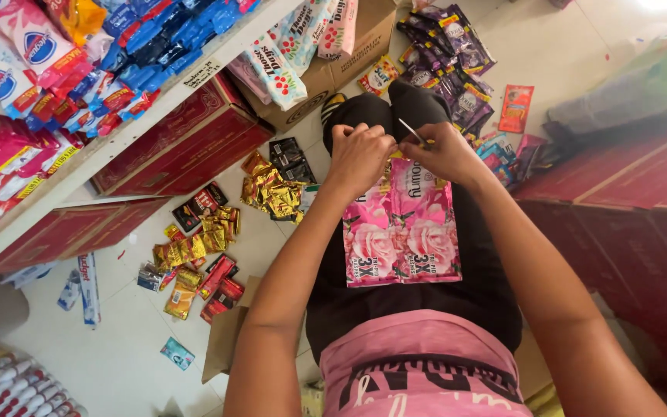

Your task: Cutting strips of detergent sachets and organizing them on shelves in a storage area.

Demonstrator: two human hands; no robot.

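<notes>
A strip of pink sachets (401,232) printed with roses hangs down over my black-trousered lap. My left hand (358,154) pinches the strip's top edge on the left side. My right hand (448,151) grips the top edge on the right and also holds a thin silver tool (411,133) that points up and left between the two hands. Both hands nearly touch above the strip. What kind of tool it is I cannot tell.
Gold, red and black sachets (202,247) lie scattered on the pale floor at left. Purple sachets (457,69) lie beyond my knees. A shelf (110,147) of packets runs along the left above red cartons (187,147). More red cartons (627,208) stand at right.
</notes>
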